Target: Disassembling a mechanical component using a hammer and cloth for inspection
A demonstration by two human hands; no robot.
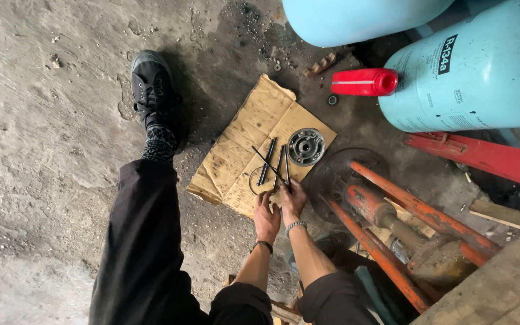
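My left hand (266,216) and my right hand (294,198) are side by side at the near edge of a piece of cardboard (242,150) on the concrete floor. Several long dark bolts (272,162) lie on the cardboard, some crossed, with a thin ring (259,180) beside them. My right hand's fingers pinch the near end of one bolt. My left hand's fingers touch the cardboard by the ring, apart, with nothing clearly held. A round grey metal flange (306,146) with holes rests at the cardboard's far right corner.
An orange metal frame with a dark disc (338,177) stands right of my hands. Two light blue gas cylinders (470,72), a red bottle (365,82) and a red bar (482,156) lie at the back right. My left leg and black shoe (151,90) stretch out at left.
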